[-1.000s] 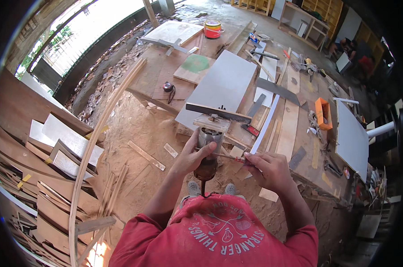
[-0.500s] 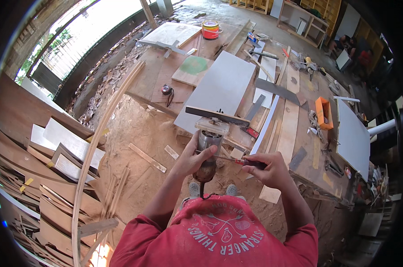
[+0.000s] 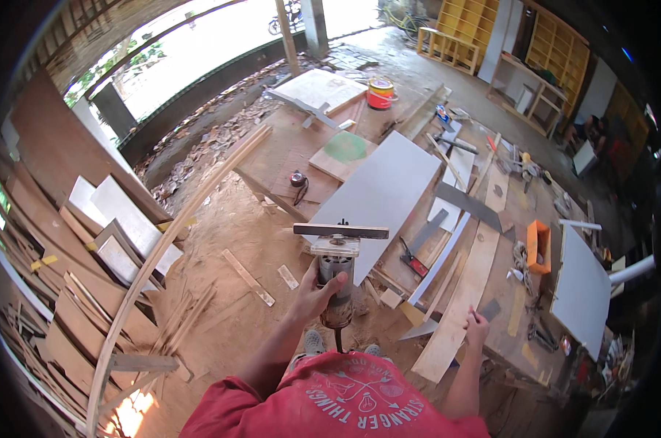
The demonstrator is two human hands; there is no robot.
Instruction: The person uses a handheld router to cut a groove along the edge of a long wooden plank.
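At the centre of the frame the left hand is wrapped around a small router, its fingers closed on the rounded metal motor body. The tool is held upside down in the air, so its clear base and a flat dark plate point up toward the camera, and its cord hangs down toward the red shirt. The right hand sits lower right of centre, away from the tool, fingers loosely curled at the near end of a long pale plank; whether it grips anything I cannot tell.

The step in hand looks like checking or setting up the router base rather than cutting, since nothing is under the bit. A next move would likely need the free hand back on the tool, with a steady hold.

Behind lies a smooth white board on the dusty wooden surface. An orange plastic case sits right; stacked plywood offcuts fill the left.
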